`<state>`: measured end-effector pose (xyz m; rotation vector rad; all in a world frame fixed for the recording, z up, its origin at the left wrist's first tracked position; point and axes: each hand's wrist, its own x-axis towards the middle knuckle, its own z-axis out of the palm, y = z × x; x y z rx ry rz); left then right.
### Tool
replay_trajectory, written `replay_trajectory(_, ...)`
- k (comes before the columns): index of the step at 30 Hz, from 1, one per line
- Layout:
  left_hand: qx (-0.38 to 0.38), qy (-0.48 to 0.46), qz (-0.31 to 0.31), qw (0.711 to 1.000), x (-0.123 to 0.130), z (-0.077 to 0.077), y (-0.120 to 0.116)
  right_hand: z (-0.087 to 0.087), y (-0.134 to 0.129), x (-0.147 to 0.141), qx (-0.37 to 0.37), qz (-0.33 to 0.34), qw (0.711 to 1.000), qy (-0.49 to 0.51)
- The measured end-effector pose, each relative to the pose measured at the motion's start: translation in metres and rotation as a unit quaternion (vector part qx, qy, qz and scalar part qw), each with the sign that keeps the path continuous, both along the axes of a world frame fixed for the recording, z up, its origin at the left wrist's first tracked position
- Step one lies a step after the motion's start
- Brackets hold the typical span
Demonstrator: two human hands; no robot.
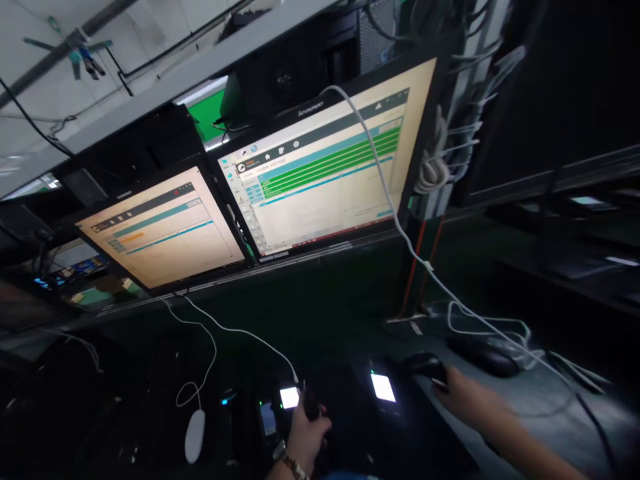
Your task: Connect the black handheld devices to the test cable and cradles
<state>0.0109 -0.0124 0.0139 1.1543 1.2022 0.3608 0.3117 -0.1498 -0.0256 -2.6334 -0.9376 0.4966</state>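
My left hand (306,435), with a watch on the wrist, is curled around a small dark device (311,404) at the bottom centre. A white cable (250,333) runs down to it. Beside it glow two small lit screens (289,397) (383,387). My right hand (463,395) reaches in from the lower right, and its fingertips meet the near edge of a black mouse (424,365). The dark hides how its fingers are set.
Two tilted monitors (165,227) (325,167) show software windows with green and teal bars. A white mouse (195,435) lies at lower left on its cable. A second black mouse (485,357) sits among white cables (400,230) on the right. Bundled cables (433,167) hang beside the right monitor.
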Motion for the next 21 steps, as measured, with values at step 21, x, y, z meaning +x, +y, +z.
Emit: replay_trajectory(21,0.514,0.244,-0.363,0.738,-0.017,0.011,0.031,0.091,-0.016,-0.114,0.053,0.299,0.941,0.146)
